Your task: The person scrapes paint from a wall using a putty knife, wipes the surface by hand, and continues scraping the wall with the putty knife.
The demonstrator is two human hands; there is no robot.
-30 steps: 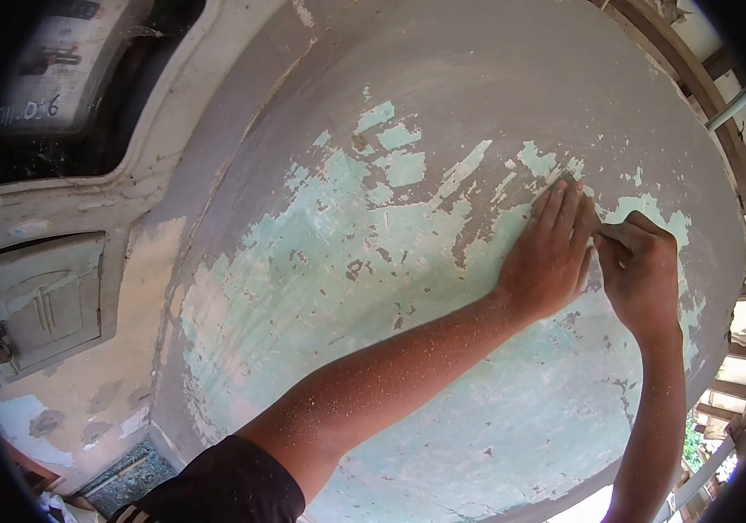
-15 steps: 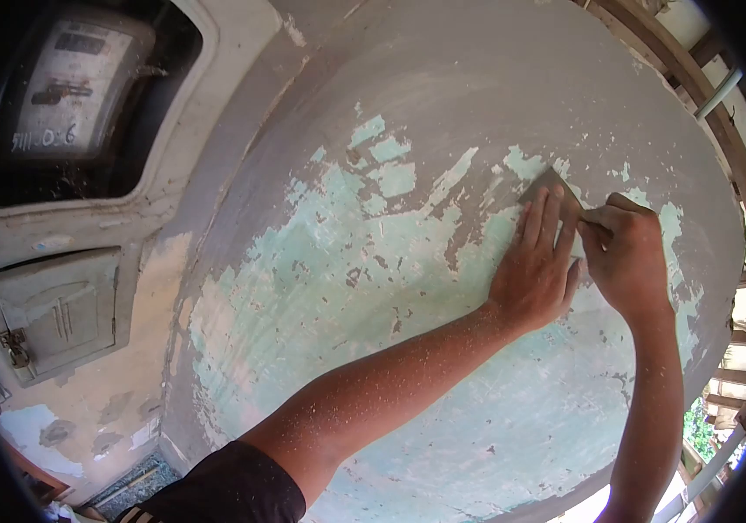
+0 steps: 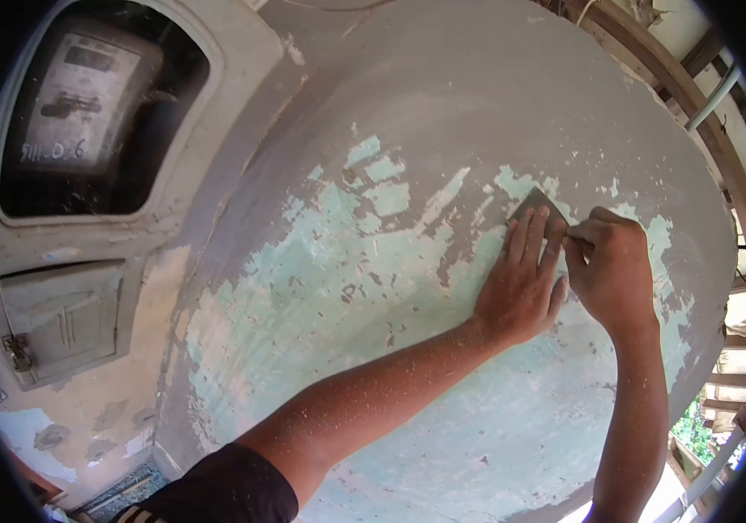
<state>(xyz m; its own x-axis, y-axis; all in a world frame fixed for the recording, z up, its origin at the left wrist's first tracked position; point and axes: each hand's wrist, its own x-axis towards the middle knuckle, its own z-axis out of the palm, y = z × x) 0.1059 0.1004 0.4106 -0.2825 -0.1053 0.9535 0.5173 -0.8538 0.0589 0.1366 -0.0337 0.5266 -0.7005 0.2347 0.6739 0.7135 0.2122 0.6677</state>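
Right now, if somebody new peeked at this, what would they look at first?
The big curved wall in the middle, where grey paint has flaked off to show pale green underneath. Right of centre, the left hand lies flat on a flat grey piece pressed to the wall, and the right hand beside it seems to grip that piece's edge. At upper left, an old meter sits in a dark recess.

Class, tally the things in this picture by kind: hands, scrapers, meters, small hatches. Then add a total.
hands: 2, the left hand and the right hand
scraper: 1
meter: 1
hatch: 1
total: 5
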